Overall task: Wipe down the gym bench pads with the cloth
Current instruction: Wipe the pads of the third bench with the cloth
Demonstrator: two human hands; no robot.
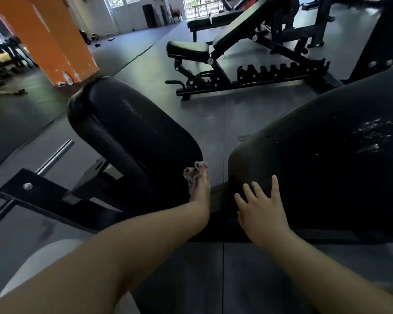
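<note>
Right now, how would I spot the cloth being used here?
Find the nearer black pad left of the gap. At its near end, the left hand presses a crumpled cloth against it, the only pale, pinkish thing among black pads.

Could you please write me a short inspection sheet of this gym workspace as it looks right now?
Surface: dark floor, bare around the near bench.
Job's things: small black pad on the left; large black pad on the right, with pale flecks on its top; pinkish cloth bunched against the small pad's near end.
Clutter: small things on the far floor, too blurred to name.
Hands: left hand holds the cloth against the small pad; right hand rests flat, fingers spread, on the large pad.
Cables: nothing seen.
Surroundings: orange pillar; a second bench, tilted, behind; bright windows at the far wall.
</note>
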